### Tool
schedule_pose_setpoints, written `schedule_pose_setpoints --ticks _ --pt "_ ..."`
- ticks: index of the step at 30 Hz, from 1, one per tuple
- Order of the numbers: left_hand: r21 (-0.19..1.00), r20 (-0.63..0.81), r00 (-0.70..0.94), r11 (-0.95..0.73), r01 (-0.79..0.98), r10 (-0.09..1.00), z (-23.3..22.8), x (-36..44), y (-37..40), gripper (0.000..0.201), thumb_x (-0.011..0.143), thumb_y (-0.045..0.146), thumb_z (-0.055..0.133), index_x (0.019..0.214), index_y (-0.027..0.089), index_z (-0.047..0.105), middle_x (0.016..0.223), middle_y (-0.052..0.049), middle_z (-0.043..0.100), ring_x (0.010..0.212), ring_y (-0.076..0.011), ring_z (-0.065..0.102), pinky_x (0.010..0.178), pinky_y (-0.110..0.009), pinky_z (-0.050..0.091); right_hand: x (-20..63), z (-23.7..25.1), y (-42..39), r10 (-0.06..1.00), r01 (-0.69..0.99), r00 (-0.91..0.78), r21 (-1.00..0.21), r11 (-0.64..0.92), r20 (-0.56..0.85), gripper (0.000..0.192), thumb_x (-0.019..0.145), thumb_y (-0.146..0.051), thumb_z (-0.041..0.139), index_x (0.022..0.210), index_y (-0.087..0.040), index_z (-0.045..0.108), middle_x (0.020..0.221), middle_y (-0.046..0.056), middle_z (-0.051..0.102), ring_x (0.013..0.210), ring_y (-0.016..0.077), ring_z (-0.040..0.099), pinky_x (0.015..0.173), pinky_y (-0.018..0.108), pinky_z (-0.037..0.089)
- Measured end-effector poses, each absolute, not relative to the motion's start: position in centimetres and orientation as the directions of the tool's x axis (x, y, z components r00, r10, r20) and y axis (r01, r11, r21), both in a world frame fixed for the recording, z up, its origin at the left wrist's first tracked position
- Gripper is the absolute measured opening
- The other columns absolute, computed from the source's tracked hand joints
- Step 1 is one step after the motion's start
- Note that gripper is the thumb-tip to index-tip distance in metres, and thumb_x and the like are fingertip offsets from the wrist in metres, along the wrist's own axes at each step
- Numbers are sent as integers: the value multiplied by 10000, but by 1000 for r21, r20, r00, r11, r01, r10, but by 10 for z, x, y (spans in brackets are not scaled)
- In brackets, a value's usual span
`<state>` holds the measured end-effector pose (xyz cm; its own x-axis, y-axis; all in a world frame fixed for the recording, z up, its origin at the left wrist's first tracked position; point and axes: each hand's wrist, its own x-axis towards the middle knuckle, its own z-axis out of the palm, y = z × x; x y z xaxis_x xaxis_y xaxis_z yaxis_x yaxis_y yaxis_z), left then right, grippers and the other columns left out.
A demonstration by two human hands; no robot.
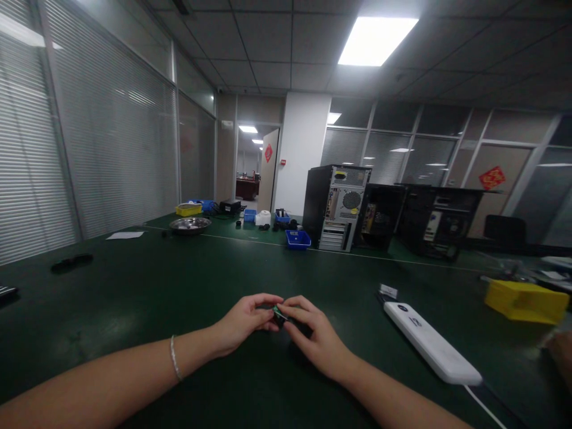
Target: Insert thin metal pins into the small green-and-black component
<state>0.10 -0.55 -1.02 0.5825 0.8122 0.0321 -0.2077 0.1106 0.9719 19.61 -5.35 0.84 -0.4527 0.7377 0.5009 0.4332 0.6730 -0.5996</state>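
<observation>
Between my two hands, low over the green tabletop (201, 310), is a small black part with a green piece that looks like a circuit board (279, 316). My left hand (243, 322) pinches it from the left, thumb and fingers closed around its edge. From the other side my right hand (315, 333) grips the same part, fingertips on its top and thumb below. The fingers cover much of it, so its exact kind cannot be made out. A silvery bracelet (176, 357) circles my left wrist.
To the right lies a white power bank (431, 342) with a cable. Beyond it are a yellow bin (525, 301) and part of another person's hand (560, 351). Computer cases (339, 208), a blue bin (298, 239) and a metal dish (190, 225) stand farther back.
</observation>
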Motion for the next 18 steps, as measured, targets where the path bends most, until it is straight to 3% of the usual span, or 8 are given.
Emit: schedule_pose_setpoints --ticks 7,13,18 --pt "977 91 599 45 -208 795 -8 -1 -7 444 704 174 724 1130 143 606 1100 -106 651 903 -188 632 885 -356 466 196 8 -52 753 431 -415 -619 656 510 296 888 -186 526 1166 -251 606 1060 60 578 991 193 559 859 310 457" --pt "981 132 534 -35 -188 835 -9 -2 -2 302 785 215 647 1076 139 620 1010 -88 672 785 -166 646 770 -328 502 197 4 -50 779 505 -336 -597 624 529 201 876 -186 535 1054 -220 623 917 36 611 781 171 562 683 278 443" --pt "980 171 478 -99 -172 862 -5 -5 0 237 787 210 643 1012 135 631 924 -69 689 823 -177 648 801 -326 493 199 0 -48 792 542 -313 -587 602 524 160 867 -172 536 987 -211 634 879 27 624 775 172 576 679 272 441"
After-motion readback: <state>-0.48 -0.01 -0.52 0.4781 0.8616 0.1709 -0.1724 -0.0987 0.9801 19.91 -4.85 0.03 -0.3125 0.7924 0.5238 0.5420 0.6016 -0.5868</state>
